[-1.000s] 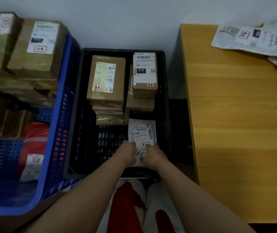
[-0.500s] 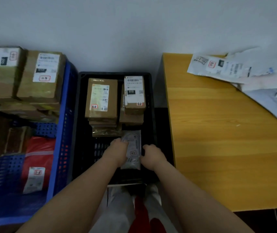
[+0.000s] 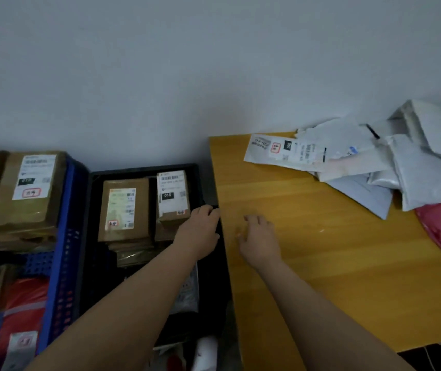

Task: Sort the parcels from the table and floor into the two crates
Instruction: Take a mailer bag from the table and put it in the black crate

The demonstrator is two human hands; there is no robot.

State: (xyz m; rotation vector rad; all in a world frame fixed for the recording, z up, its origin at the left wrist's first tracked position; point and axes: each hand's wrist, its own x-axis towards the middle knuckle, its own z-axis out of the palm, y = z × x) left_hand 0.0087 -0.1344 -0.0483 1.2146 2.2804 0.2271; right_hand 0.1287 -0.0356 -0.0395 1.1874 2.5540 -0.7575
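A black crate on the floor holds brown cardboard parcels at its far end and a small grey pouch near its front, partly hidden by my left forearm. My left hand hovers over the crate's right rim, fingers loosely curled, holding nothing. My right hand is over the yellow table, fingers spread and empty. A pile of white, grey and pink mailer bags lies at the table's far right. The blue crate on the left holds brown boxes and a red bag.
A pale wall runs behind the crates and table. The table's left edge stands right against the black crate. Red and white fabric shows at the bottom between my arms.
Both hands let go of the small grey pouch, which now lies in the black crate. They have lifted and moved right, the right one over the table. My view has swung up and right.
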